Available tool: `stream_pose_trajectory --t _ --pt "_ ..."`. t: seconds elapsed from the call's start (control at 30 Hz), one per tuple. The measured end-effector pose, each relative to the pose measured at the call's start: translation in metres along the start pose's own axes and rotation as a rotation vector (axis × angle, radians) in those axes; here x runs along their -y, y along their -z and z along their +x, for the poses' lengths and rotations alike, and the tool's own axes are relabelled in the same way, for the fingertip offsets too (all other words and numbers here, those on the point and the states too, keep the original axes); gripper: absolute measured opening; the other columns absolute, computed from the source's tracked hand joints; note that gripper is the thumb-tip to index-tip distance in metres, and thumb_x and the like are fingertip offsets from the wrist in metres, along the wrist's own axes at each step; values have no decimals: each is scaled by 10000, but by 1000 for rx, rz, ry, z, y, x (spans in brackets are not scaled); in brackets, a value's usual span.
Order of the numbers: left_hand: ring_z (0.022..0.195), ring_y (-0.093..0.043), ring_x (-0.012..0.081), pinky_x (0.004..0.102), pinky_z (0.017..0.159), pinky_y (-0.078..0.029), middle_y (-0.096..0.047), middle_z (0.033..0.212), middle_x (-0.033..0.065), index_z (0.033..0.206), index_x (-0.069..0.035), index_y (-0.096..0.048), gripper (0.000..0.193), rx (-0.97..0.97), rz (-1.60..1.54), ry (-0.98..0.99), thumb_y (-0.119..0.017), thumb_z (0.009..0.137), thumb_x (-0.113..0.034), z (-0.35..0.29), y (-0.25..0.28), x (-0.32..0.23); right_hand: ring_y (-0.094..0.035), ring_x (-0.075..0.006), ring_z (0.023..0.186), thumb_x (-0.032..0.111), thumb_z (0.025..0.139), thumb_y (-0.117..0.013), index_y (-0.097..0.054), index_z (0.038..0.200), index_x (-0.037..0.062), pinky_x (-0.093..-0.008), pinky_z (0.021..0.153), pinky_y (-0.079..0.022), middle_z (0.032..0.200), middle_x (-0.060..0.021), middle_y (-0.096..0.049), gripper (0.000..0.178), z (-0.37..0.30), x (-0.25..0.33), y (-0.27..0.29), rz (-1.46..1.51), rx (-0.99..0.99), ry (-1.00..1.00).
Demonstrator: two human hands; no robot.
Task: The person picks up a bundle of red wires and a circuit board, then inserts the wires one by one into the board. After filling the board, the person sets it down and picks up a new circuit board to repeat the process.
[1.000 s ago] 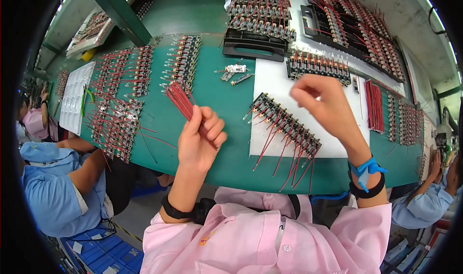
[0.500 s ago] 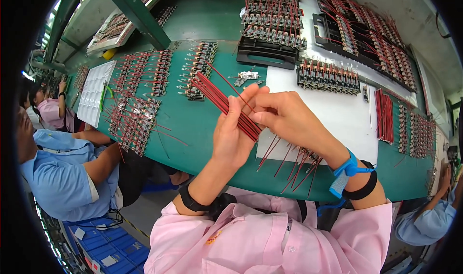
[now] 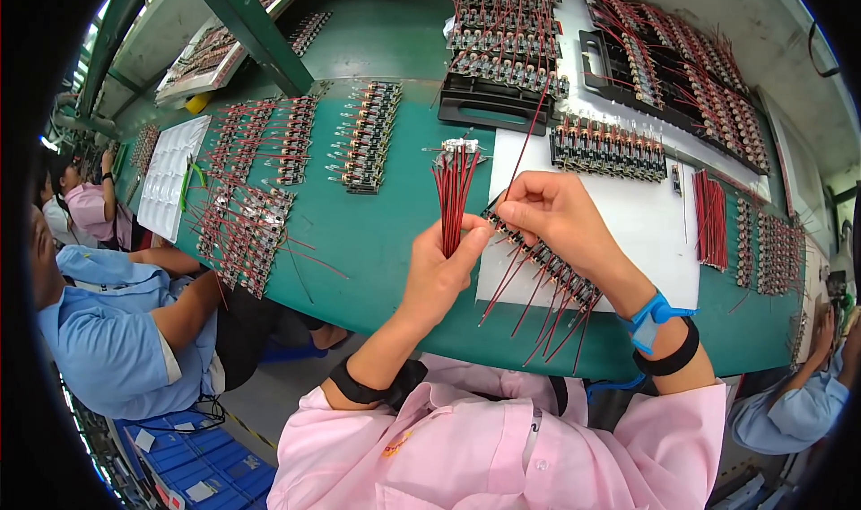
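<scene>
My left hand point(image 3: 438, 272) is closed around a bundle of thin red wires point(image 3: 455, 191), which stand up and fan out above the fingers. Just to its right, my right hand point(image 3: 560, 218) pinches a single red wire point(image 3: 531, 138) between thumb and fingertips. The wire's long end points up and away from me. Under the right hand lies a slanting row of small circuit boards point(image 3: 563, 275), with red wires trailing from it toward me. The fingertips are at the far left end of this row; whether the wire touches a board is too small to tell.
A white sheet point(image 3: 628, 254) lies under the row. Further boards point(image 3: 610, 148) and a red wire bundle point(image 3: 710, 218) are to the right. Black trays point(image 3: 493, 106) of wired boards stand behind. More boards point(image 3: 366, 138) are on the left, where a person in blue point(image 3: 134, 322) sits.
The left hand has turned its wire bundle from slanting to nearly upright, uncovering more of the board row. My right hand has left the bundle with one wire and come down at the row's end.
</scene>
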State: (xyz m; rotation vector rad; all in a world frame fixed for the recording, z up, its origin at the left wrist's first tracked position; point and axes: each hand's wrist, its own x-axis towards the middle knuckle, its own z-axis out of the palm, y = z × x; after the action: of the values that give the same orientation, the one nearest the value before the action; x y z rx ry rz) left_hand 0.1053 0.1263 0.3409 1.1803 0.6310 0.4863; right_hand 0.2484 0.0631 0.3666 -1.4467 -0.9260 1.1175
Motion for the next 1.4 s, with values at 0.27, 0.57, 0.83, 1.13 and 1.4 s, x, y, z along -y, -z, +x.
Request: stream_pose_trajectory --t 0.27,0.57,0.83,1.13,1.4 --pt "410 -272 -2 167 356 -202 -364 527 -60 796 -18 -497 115 -24 139 -155 -500 798 -132 -1 3 10 -402 -62 497 42 714 -540 -491 659 -31 -209 450 -335 547 -12 -466 104 -2 -4 -12 -64 -34 74" --pt "479 -374 47 217 418 -296 -419 516 14 780 14 -467 77 -44 491 -410 -487 776 -60 -5 7 11 -390 -46 532 20 710 -553 -554 741 -35 -195 471 -340 603 -16 -501 63 -9 1 -14 -366 25 68" --pt "471 -354 46 214 416 -287 -420 519 -9 751 10 -464 68 -98 397 -376 -491 768 -50 -2 11 24 -401 -44 516 26 689 -545 -552 692 -40 -193 471 -345 575 -14 -495 67 -2 -6 -5 -422 -27 155" --pt "420 -255 61 209 381 -254 -304 514 -8 545 -61 -330 294 -137 210 -330 -430 819 -100 -18 54 44 -390 -31 490 80 677 -556 -529 630 -20 -183 453 -324 529 20 -468 114 14 -38 33 -493 -239 -3" --pt "414 -262 106 233 378 -278 -302 499 24 520 -41 -310 317 -99 167 -652 -433 806 -100 -17 57 42 -366 -23 482 66 685 -559 -511 623 -7 -181 437 -305 516 33 -439 107 15 -44 27 -509 -288 -12"
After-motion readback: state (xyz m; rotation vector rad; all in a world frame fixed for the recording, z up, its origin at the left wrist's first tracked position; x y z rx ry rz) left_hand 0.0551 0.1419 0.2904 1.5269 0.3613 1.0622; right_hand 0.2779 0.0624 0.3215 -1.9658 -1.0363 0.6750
